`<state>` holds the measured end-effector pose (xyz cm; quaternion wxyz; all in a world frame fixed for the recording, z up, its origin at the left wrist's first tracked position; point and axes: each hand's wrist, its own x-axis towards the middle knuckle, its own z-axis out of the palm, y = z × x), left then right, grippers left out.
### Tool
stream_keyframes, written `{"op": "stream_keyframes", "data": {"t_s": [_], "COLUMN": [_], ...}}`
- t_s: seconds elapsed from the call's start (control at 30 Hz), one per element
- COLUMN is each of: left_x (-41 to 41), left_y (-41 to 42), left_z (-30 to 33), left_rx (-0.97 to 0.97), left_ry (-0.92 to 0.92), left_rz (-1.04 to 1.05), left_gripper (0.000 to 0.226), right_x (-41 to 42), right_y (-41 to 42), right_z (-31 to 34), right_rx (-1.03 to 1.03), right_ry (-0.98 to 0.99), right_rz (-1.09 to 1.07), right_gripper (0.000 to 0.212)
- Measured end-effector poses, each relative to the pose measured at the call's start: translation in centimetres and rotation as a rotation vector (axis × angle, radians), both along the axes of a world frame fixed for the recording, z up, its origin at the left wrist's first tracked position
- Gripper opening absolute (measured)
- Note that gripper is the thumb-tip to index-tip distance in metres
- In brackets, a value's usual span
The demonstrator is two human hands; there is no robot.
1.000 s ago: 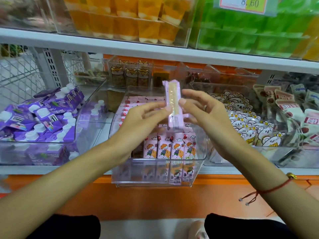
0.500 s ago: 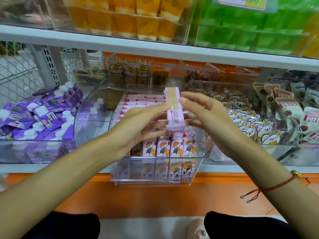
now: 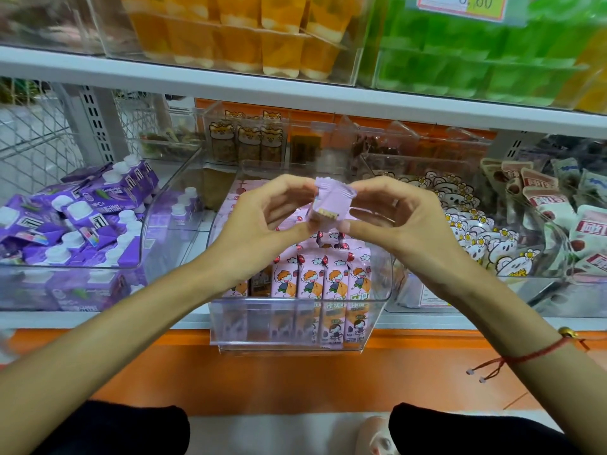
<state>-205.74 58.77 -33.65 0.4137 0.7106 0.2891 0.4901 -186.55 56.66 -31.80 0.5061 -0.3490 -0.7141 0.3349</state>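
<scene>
Both hands held one small pink packet [image 3: 332,205] between them, lifted above the middle of a clear bin [image 3: 295,339] that stood at the front edge of the lower shelf [image 3: 98,320]. The left hand [image 3: 262,221] pinched the packet's left side, thumb below and curled fingers above. The right hand [image 3: 395,221] pinched its right side in the same way. The packet was tilted, its crimped end up and a small printed label facing the camera. It was clear of the bin's walls. Whether it touched the stock below could not be told.

Inside the bin, a row of pink packets [image 3: 328,280] with a cartoon child on them stood upright against the front wall. A red string bracelet [image 3: 538,354] circled the right wrist.

Toward the left end of the shelf, another clear bin held purple cartons [image 3: 82,221] with white caps, piled loosely. Toward the right end lay white bear-print packets [image 3: 476,234]. On the upper shelf [image 3: 295,93], orange pouches [image 3: 262,37] sat left of green packs [image 3: 476,67], below a price tag [image 3: 466,6] at the top edge.
</scene>
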Motion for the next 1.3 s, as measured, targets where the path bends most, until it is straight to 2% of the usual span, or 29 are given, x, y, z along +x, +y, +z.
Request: {"op": "stream_keyframes", "data": {"t_s": [0.07, 0.2, 0.23, 0.33, 0.43, 0.57, 0.67, 0.77, 0.87, 0.97, 1.03, 1.1, 1.2, 1.3], "left_x": [0.0, 0.0, 0.1, 0.5, 0.4, 0.2, 0.5, 0.8, 1.1, 1.3, 1.1, 0.8, 0.4, 0.4], "left_y": [0.0, 0.0, -0.1, -0.6, -0.6, -0.6, -0.4, -0.3, -0.3, -0.2, 0.2, 0.4, 0.3, 0.3], "left_z": [-0.1, 0.0, 0.0, 0.1, 0.0, 0.1, 0.0, -0.5, -1.4, -1.9, -2.1, -2.3, -2.7, -2.6], "left_rx": [0.003, 0.094, 0.138, 0.237, 0.188, -0.132, -0.092, -0.034, 0.042, 0.060, 0.052, 0.045, 0.177, 0.268], "left_ry": [0.004, 0.010, 0.029, 0.100, 0.161, 0.147, 0.131, 0.076, 0.083, 0.102, 0.183, 0.373, 0.713, 0.828], "left_rz": [0.015, 0.125, 0.166, 0.241, 0.210, 0.005, 0.024, 0.095, 0.183, 0.228, 0.283, 0.317, 0.338, 0.357], "left_gripper": [0.043, 0.035, 0.035, 0.036, 0.046, 0.045, 0.039, 0.035, 0.041, 0.048, 0.063, 0.070, 0.056, 0.042], "right_x": [0.0, -0.4, -0.8, -1.9, -1.6, -0.7, -0.1, 0.3, 0.3, 0.3, 0.6, 0.9, 0.6, 0.4], "right_y": [-0.1, -0.5, -0.6, -0.9, -0.8, -0.6, -0.3, -0.1, -0.1, 0.2, 0.6, 1.1, 1.4, 1.6], "right_z": [0.2, 0.4, 0.4, 0.7, 1.3, 1.4, 1.3, 1.2, 1.2, 1.1, 1.0, 0.9, 0.4, 0.2], "right_rx": [-0.006, -0.017, -0.004, 0.089, 0.078, -0.030, -0.102, -0.116, -0.011, 0.071, 0.138, 0.188, 0.171, 0.147], "right_ry": [-0.011, -0.118, -0.126, -0.094, -0.057, 0.047, 0.057, -0.049, -0.191, -0.180, -0.132, -0.116, -0.188, -0.386], "right_rz": [-0.013, -0.093, -0.138, -0.254, -0.245, -0.074, -0.033, -0.052, -0.144, -0.273, -0.415, -0.523, -0.523, -0.498], "right_gripper": [0.033, 0.057, 0.055, 0.030, 0.019, 0.025, 0.034, 0.037, 0.033, 0.034, 0.038, 0.042, 0.041, 0.038]}}
